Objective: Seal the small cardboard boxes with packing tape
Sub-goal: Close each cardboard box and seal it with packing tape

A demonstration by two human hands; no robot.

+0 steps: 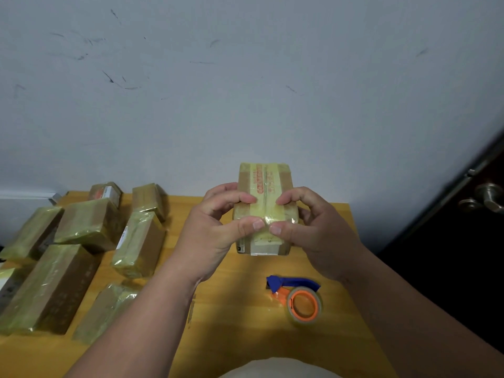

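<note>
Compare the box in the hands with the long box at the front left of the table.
The held box is lifted off the table, gripped by the left hand and right hand; the long box lies flat, untouched. The held box is shorter and shows red print. Both are brown cardboard wrapped in yellowish tape.

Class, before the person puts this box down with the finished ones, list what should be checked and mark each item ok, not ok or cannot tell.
1. Both hands hold the box: left hand, right hand: ok.
2. Tape runs along the top seam: ok.
3. Tape end pressed flat under the thumbs: cannot tell.
4. Underside sealed: cannot tell.
5. Tape dispenser lies within reach on the table: ok.
6. Taped boxes on the left leave a free spot: cannot tell.
</note>
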